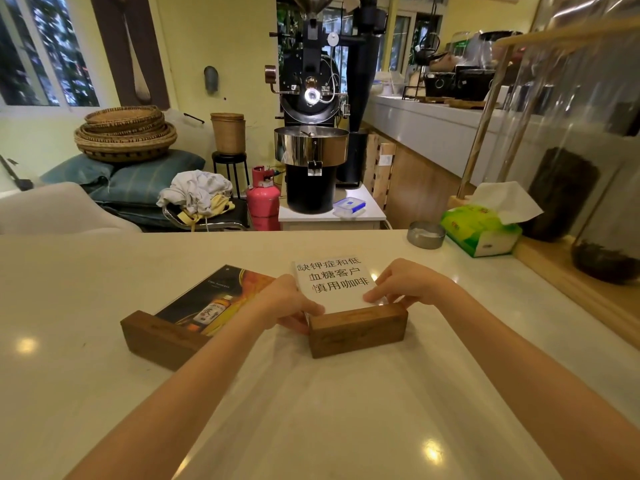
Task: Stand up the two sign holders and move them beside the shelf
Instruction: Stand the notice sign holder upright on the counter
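Note:
Two sign holders with wooden bases lie flat on the white counter. The white-text sign holder is in the middle, its base towards me. My left hand grips its left edge and my right hand grips its right edge, thumbs on the clear panel. The dark poster sign holder lies to the left, untouched, partly hidden by my left forearm. The wooden shelf with large glass jars stands along the counter's right side.
A green tissue box and a small metal ashtray sit at the counter's far right, close to the shelf. Beyond the counter stand a black coffee roaster, a pink gas cylinder and stacked baskets.

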The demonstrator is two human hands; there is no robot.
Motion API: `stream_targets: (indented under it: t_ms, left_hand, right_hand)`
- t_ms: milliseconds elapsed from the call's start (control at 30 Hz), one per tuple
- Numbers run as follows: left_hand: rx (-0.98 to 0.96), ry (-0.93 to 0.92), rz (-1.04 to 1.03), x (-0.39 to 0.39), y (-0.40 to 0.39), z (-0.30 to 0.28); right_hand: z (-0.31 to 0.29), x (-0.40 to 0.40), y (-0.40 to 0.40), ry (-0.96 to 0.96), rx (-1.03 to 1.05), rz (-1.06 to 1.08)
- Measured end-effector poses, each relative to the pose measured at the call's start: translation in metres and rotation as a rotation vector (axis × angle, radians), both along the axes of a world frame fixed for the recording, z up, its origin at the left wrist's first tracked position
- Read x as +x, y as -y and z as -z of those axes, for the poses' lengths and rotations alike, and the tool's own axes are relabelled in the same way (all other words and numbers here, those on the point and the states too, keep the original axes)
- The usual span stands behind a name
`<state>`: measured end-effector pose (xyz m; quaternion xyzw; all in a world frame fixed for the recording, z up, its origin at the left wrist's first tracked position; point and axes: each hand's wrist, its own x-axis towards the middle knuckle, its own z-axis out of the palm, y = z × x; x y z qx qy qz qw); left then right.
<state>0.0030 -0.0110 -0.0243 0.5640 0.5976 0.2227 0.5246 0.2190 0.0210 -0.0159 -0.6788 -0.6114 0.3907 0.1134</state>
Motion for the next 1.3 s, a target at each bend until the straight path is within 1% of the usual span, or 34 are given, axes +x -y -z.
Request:
stream_targets:
  t_ms: [100, 233, 433, 533, 600, 700, 833, 967, 1233, 1300]
  left_hand:
    - [0.056, 0.031, -0.04, -0.001, 0.0, -0.006]
    - [0.155, 0.06, -0.087, -0.003, 0.0, -0.013]
    - [0.422, 0.021, -0.139, -0.004, -0.001, -0.014]
    - [0.591, -0.069, -0.13, -0.003, 0.0, -0.012]
    - [0.666, -0.116, -0.136, -0.003, 0.001, -0.01]
    - [0.722, -0.117, -0.137, 0.0, 0.005, -0.006]
    - [0.843, -0.13, -0.12, 0.002, 0.012, 0.001]
    - [0.885, -0.141, -0.092, 0.003, 0.015, 0.005]
    - [0.881, -0.154, -0.095, 0.005, 0.015, 0.011]
    - [0.881, -0.162, -0.079, 0.005, 0.016, 0.01]
  right_hand:
    - [0.001, -0.001, 0.002, -0.067, 0.092, 0.022]
    - [0.0, -0.001, 0.006, -0.205, 0.237, 0.055]
    - [0.002, -0.004, 0.012, -0.358, 0.497, 0.068]
    - [0.003, -0.008, 0.016, -0.401, 0.599, 0.083]
    - [0.005, -0.009, 0.018, -0.411, 0.638, 0.092]
    - [0.006, -0.009, 0.023, -0.408, 0.679, 0.099]
    - [0.008, -0.008, 0.029, -0.398, 0.723, 0.117]
    - [0.011, -0.006, 0.033, -0.408, 0.725, 0.131]
    - [0.016, -0.009, 0.037, -0.388, 0.736, 0.182]
    - [0.017, -0.012, 0.04, -0.379, 0.764, 0.226]
